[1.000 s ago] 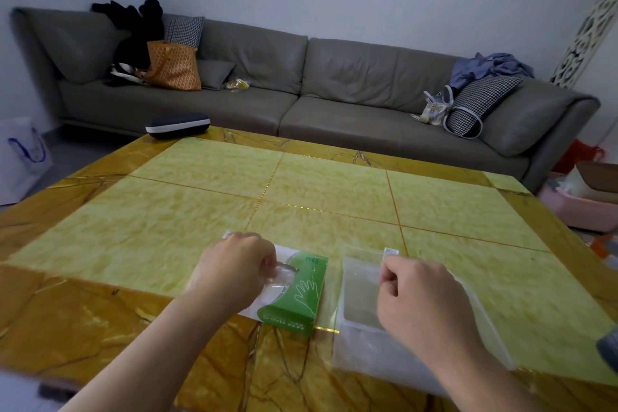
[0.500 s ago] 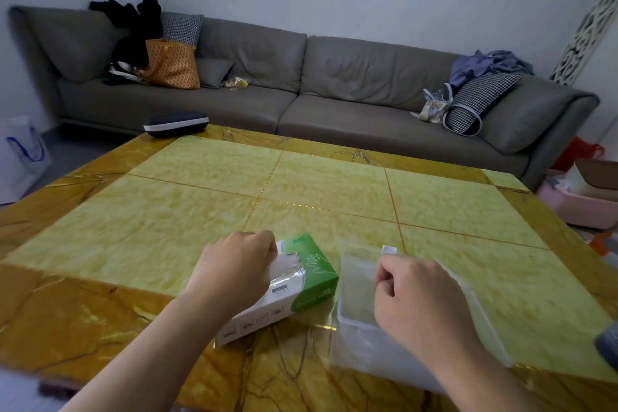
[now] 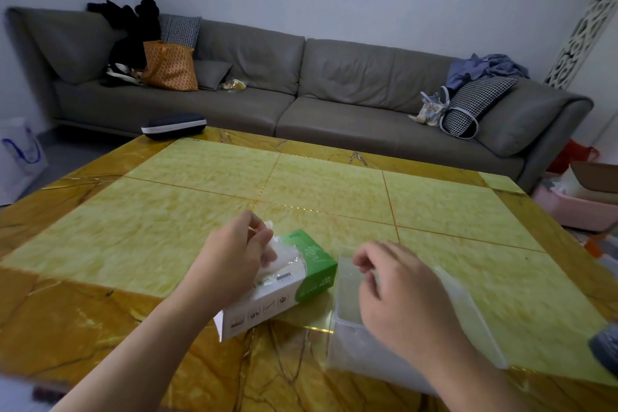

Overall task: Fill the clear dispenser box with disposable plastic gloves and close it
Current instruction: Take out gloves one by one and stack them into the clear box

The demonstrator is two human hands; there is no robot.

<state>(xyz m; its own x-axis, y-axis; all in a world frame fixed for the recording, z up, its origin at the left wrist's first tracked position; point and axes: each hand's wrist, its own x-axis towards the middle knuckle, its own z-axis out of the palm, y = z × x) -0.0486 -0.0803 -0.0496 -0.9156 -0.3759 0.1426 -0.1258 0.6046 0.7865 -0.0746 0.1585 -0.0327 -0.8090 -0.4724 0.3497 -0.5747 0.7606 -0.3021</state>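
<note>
L hand [image 3: 234, 251] sits over the green-and-white glove carton [image 3: 287, 288], fingers pinching a wad of clear plastic gloves [image 3: 284, 252] at its top opening; R hand [image 3: 398, 298] hovers w/ fingers loosely curled over the clear dispenser box [image 3: 347, 338], apparently gripping nothing, though blur makes that unsure. Both boxes stand side by side on the yellow marble table [image 3: 207, 227], near its front edge, w/ a grey sofa [image 3: 334, 90] behind. Carton is tilted up on one edge; dispenser box's contents can't be made out.

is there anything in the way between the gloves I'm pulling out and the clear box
Nothing visible on the table. The gloves in your left hand sit just left of the clear box; only your right hand hovers over its opening.
</note>
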